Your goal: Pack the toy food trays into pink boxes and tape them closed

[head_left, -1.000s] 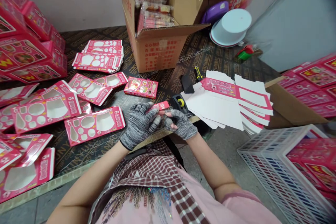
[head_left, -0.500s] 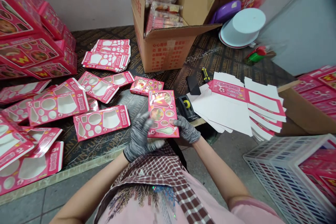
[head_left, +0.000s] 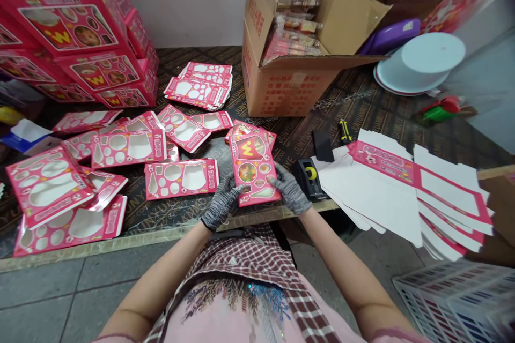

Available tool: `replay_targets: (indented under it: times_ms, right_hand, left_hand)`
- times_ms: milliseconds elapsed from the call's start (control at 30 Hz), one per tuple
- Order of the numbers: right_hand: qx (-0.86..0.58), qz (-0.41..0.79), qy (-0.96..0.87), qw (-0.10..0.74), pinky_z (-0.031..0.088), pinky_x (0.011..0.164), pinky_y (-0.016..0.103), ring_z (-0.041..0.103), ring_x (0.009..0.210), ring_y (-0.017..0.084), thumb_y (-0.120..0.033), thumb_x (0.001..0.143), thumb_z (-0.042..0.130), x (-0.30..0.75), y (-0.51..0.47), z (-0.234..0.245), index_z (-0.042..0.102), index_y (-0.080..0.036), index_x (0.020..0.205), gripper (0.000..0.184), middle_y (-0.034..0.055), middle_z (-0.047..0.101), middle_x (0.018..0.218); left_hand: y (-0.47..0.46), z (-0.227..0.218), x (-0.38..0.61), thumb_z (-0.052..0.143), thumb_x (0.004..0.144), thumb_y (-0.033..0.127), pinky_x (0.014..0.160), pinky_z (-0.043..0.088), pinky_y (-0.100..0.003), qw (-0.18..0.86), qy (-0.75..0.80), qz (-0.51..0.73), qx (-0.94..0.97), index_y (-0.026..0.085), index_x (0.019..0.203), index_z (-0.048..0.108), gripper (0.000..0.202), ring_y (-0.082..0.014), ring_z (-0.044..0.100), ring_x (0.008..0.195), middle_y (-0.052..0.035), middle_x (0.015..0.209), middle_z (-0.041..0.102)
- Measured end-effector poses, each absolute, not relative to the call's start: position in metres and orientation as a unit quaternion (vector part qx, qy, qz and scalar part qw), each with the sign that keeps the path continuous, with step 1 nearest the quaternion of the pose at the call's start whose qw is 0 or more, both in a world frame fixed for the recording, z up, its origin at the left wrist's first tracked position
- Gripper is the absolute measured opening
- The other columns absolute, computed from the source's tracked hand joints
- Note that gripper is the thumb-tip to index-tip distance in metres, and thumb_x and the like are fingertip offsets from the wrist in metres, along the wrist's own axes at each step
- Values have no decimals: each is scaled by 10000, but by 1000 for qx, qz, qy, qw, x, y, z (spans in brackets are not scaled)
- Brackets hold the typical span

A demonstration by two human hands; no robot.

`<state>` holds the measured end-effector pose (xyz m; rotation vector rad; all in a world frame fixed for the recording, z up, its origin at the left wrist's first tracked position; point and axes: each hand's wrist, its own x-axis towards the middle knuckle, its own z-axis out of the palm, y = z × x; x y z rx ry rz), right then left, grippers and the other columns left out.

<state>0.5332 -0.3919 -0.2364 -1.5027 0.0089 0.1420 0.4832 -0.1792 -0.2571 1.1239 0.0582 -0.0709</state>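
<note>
Both of my hands wear grey knitted gloves and hold a pink window box over the table's front edge. Pictures, including a yellow W on red, show through its cut-outs. My left hand grips its lower left corner, thumb on the front. On the lower right side, my right hand has its fingers around the edge. Just behind lies another pink filled box, partly covered by the held one. To the left rests an unfilled pink window box.
More window boxes lie spread on the left, below stacked full cartons. A cardboard box of wrapped packs stands behind. To the right are a tape dispenser, a yellow cutter, flat white-backed blanks and a plastic basket.
My left hand, loose beside the box half a second ago, now grips its lower left corner. The box is tilted and further over the table. The camera view has swung left.
</note>
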Motion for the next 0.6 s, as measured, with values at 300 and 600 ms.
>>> replay_targets:
  times_ms: [300,600]
  right_hand:
    - [-869,101,-135,464,596,722,433,682,690,209,-325,652,822,720,-384,-169,758,-118,913,340,73,769,781]
    - [-929,-95,-260,245,340,1165,528,525,1330,334,-207,780,748,694,-331,-131,771,-145,1046,275,170,638,1376]
  left_hand:
    - [-45,-258,510,839,684,457,1209,95,-713,179,-26,103,978,158,1312,651,721,-467,291,1502,-251,1569,421]
    - [-20,-264,541,871,531,521,1251,47,-593,24,-104,-109,988,233,1587,342,1216,-409,299,1514,-223,1613,363]
